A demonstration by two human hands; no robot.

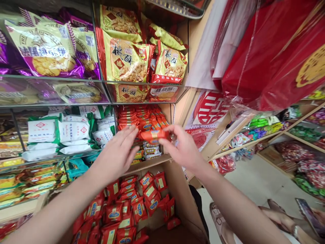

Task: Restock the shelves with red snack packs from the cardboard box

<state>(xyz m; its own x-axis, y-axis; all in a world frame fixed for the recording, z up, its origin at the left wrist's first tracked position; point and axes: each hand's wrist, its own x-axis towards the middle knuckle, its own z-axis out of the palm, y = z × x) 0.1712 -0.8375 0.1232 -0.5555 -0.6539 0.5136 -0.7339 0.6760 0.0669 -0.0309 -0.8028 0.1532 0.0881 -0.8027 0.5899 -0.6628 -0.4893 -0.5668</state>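
Between the thumb and fingers of my right hand (181,145) is a small red snack packet (153,135), held at the front of a shelf compartment. My left hand (119,147) is beside it with its fingers stretched out, close to the packet's left end; whether they touch it I cannot tell. Behind both hands, more red packets (128,113) are stacked in that compartment. Below my arms, a cardboard box (181,193) holds many loose red packets (127,210) of similar look.
Green-and-white packets (73,130) fill the compartment to the left. Bags of walnut cookies (128,61) stand above, behind a clear shelf front. Red plastic-wrapped goods (266,57) hang at the upper right. Another person's hand (317,215) holds a phone (309,215) at the lower right.
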